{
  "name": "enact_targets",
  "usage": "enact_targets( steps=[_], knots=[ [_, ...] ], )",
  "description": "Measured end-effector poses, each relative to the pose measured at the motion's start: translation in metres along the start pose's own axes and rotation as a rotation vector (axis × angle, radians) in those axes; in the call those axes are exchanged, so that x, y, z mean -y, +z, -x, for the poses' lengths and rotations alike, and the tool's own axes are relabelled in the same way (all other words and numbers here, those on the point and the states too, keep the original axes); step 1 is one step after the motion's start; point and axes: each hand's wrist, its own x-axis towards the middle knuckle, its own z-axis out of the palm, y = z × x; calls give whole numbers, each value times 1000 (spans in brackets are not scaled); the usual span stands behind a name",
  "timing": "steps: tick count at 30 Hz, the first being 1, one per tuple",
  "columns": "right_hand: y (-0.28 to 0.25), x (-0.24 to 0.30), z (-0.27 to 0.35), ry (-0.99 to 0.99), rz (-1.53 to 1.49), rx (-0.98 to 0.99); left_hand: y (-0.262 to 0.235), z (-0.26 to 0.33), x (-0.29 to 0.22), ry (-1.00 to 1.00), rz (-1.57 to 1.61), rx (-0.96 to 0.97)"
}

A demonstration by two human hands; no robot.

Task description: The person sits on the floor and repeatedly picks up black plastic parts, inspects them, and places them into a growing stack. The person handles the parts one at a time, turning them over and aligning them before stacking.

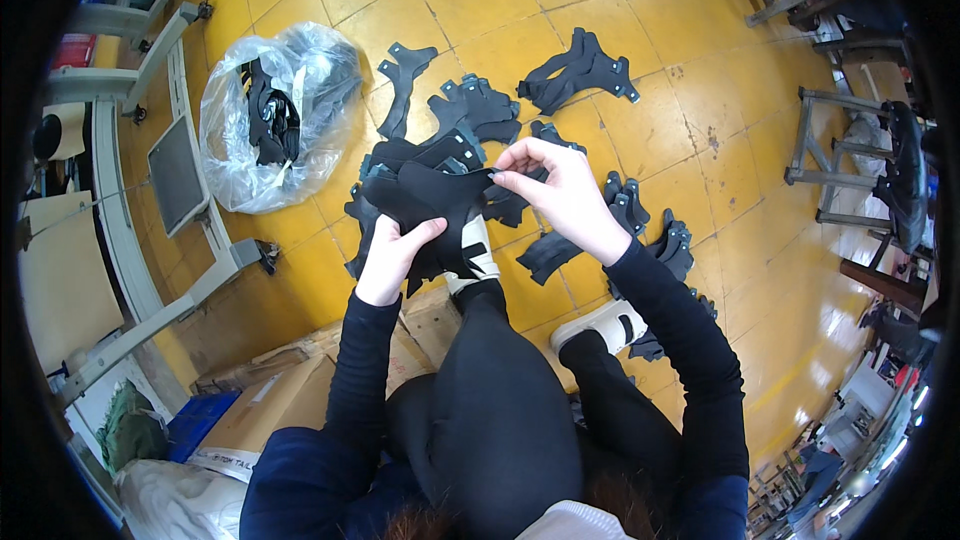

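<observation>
A stack of black cut fabric pieces [430,195], curved and with narrow tabs, is held above my lap in front of me. My left hand [388,258] grips its near left side, thumb on top and fingers out of sight beneath. At the right tip of the top piece, my right hand [555,188] pinches the narrow end between thumb and fingertips. Beyond the stack, more black pieces [473,108] lie in a fanned pile on the floor. Small pale marks show on several tabs.
On the yellow tiled floor [700,125], a clear plastic bag [225,160] with black pieces inside stands at the left. Other black bundles [580,70] lie ahead and to the right. A grey metal frame [185,295] runs along the left, near a cardboard box [270,410]; a stool [840,155] stands right.
</observation>
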Motion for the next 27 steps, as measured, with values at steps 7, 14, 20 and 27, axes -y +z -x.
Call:
enact_targets(
  steps=[7,14,20,27],
  knots=[
    [-5,-7,14,157,-194,15,-17,-5,6,39,33,-31],
    [-41,-37,40,229,-554,-133,-31,-11,12,1,5,-95],
    [-108,-51,97,286,-351,-354,-24,-8,6,19,-54,-113],
    [-153,-51,179,367,-288,-750,-9,-5,14,26,-78,-110]
  ],
)
